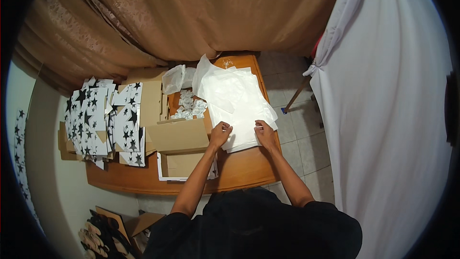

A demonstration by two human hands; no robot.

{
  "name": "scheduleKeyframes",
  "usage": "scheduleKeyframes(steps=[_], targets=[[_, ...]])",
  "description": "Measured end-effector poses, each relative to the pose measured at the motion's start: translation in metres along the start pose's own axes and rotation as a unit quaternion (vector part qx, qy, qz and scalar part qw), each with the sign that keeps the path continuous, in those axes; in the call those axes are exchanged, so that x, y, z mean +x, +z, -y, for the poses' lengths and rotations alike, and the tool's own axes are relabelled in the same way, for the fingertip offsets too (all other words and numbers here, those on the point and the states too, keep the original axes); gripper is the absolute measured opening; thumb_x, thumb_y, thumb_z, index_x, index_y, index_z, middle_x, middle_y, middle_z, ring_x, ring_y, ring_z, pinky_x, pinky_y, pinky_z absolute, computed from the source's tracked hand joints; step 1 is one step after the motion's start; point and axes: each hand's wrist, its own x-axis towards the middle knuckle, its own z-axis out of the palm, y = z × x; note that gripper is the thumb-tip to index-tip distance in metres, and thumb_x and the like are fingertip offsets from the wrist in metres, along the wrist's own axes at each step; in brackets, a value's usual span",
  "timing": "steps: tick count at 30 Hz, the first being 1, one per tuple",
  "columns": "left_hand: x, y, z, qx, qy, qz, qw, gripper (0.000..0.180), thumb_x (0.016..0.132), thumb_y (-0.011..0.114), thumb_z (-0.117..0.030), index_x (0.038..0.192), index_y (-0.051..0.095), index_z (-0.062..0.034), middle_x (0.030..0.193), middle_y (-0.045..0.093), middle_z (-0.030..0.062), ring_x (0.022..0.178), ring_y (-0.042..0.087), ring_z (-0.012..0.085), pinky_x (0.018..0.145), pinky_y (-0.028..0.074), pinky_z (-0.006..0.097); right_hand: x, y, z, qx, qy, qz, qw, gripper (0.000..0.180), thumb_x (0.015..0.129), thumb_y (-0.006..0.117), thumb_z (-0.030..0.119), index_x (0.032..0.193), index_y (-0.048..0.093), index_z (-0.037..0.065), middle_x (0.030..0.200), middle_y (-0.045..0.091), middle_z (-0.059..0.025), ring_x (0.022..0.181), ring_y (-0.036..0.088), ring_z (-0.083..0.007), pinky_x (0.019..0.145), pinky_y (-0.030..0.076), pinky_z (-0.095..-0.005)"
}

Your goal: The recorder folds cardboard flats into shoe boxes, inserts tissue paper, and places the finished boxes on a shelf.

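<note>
Stack of white sheets [242, 108] lies on the wooden table [244, 170], long axis running away from the person. Left hand [220, 134] and right hand [265, 133] both pinch its near edge (fingers curled, narrow), equally close, one at each corner.

a wooden bench [244, 170] with a rounded front edge carries everything. on its right part lies a stack of white plastic bags [239, 103], reaching to the far end. beside it, near the middle, sit an open cardboard box [179, 136] and a heap of small clear packets [189, 105]. the left part holds flat white sheets printed with black stars [103, 120], spread in overlapping piles.
</note>
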Motion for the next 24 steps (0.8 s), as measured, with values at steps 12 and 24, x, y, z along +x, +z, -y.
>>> scheduleKeyframes(steps=[12, 24], targets=[[0.116, 0.032, 0.036, -0.095, -0.18, -0.195, 0.959, 0.043, 0.082, 0.077, -0.019, 0.116, 0.057, 0.0005, 0.094, 0.07, 0.0216, 0.093, 0.067, 0.0386, 0.088, 0.053, 0.046, 0.141, 0.032, 0.0, -0.019, 0.02, 0.048, 0.998, 0.033, 0.091, 0.067, 0.008, 0.123, 0.061, 0.0, 0.114, 0.068, -0.0195, 0.101, 0.068, -0.0309, 0.091, 0.054, -0.0387], [0.135, 0.045, 0.011, -0.011, -0.202, -0.295, 0.934, 0.059, 0.075, 0.081, -0.007, 0.123, 0.047, -0.0046, 0.113, 0.054, 0.0214, 0.108, 0.057, 0.0375, 0.091, 0.048, 0.048, 0.226, 0.064, -0.001, -0.312, -0.065, 0.018, 0.948, 0.077, 0.085, 0.077, 0.025, 0.15, 0.042, 0.003, 0.156, 0.039, -0.0198, 0.134, 0.038, -0.0379, 0.115, 0.03, -0.0545]])
